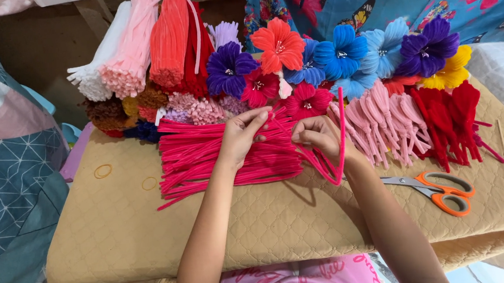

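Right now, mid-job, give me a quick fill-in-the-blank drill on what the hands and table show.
1. Both hands, left hand and right hand, are bending a pipe cleaner coloured ____.
2. The scissors on the tan quilted pad have handles coloured ____.
3. The scissors lie to the ____ of the right hand.
4. The pile of loose pink pipe cleaners lies under the ____ hand.

Missing words: pink; orange; right; left
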